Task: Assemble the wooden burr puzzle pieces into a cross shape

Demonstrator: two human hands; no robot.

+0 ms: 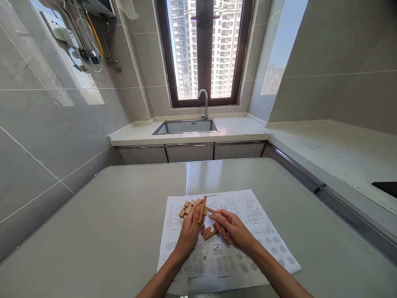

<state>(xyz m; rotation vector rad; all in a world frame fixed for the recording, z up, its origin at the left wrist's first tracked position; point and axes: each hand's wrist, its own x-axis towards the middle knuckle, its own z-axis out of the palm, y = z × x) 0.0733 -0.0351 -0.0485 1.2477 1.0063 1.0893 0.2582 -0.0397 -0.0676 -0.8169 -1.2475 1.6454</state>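
My left hand (188, 231) pinches an upright wooden puzzle bar (202, 209) between thumb and fingers. My right hand (233, 229) grips a notched wooden puzzle piece (211, 215) that meets that bar. Another notched piece (209, 232) lies just under both hands. A small cluster of wooden pieces (186, 207) rests beyond the left hand. All of it sits over a printed instruction sheet (248, 248) on a grey table (93, 231).
Behind the table runs a white counter (235, 128) with a steel sink (186, 126) and a tap (205, 103) under a window. The counter continues along the right wall (341, 153). Tiled wall closes the left side.
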